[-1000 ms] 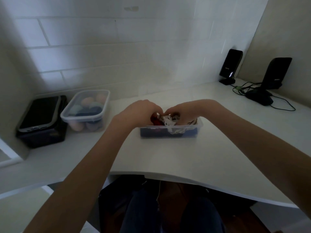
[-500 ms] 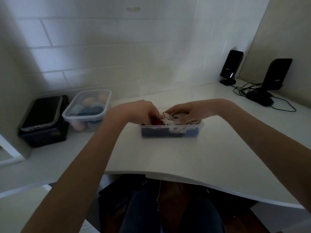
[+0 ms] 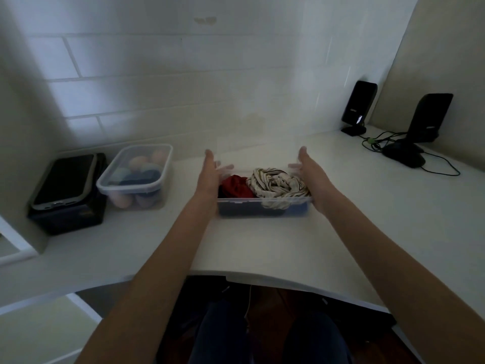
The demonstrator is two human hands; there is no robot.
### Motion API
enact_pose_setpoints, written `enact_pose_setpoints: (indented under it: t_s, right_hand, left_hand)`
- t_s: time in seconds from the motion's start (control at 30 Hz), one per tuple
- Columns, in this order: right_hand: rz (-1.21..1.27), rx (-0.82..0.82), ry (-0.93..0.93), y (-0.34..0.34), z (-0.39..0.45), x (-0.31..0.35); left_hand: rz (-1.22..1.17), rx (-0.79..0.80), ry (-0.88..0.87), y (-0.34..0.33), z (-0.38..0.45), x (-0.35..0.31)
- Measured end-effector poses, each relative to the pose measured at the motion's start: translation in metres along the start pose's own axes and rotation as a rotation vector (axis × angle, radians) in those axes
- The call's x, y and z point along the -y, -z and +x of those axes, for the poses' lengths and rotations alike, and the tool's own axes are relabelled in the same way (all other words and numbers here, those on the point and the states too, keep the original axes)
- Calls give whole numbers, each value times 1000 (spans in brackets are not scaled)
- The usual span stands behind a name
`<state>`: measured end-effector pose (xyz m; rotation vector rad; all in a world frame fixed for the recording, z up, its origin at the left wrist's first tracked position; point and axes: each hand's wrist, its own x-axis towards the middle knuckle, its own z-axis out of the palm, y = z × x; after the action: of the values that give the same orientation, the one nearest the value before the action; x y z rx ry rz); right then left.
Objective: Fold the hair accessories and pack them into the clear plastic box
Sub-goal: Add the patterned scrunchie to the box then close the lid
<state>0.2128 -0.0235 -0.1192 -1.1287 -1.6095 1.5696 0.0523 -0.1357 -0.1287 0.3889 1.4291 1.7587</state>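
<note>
A clear plastic box (image 3: 263, 208) sits on a white desk (image 3: 262, 248), at the centre of the view. Inside it, a striped cream fabric hair accessory (image 3: 278, 185) is bundled at the box's right half, spilling slightly over the near rim; a red fabric piece (image 3: 236, 187) lies at its 9 o'clock, touching it, and something dark blue shows through the near wall beneath both.

The left hand (image 3: 210, 174) stands at the box's 9 o'clock, against its left end, fingers (image 3: 209, 156) spread and extended, grasping nothing. The right hand (image 3: 311, 174) stands at the box's 3 o'clock, against the right end, fingers (image 3: 303, 152) likewise loose and extended. Both palms face inward, with the fabric between them but untouched.

At 9 o'clock from the box, well apart, a lidded container (image 3: 136, 177) holds rounded pastel items, beside a dark phone (image 3: 63, 179) on a black case. At 2 o'clock stand two black speakers (image 3: 358, 106) with cables.
</note>
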Motion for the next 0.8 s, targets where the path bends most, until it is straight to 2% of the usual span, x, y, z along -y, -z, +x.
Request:
enact_pose_setpoints:
  t_s: [0.1, 0.23, 0.3, 0.4, 0.5, 0.6, 0.8]
  right_hand:
    - [284, -31, 34, 2, -2, -1]
    - [446, -86, 20, 3, -1, -7]
    - [350, -23, -17, 11, 2, -11]
    - [58, 191, -5, 32, 2, -13]
    - [-28, 351, 77, 43, -4, -16]
    - [-3, 387, 101, 45, -8, -20]
    - [-47, 402, 67, 46, -11, -13]
  left_hand:
    - [-91, -60, -124, 5, 4, 3]
    - [-188, -53, -150, 8, 5, 7]
    - [-146, -20, -127, 11, 6, 8]
    - [138, 25, -141, 24, 2, 0]
    - [423, 209, -180, 34, 1, 0]
    - [547, 309, -175, 38, -4, 5]
    - [611, 284, -177, 37, -9, -1]
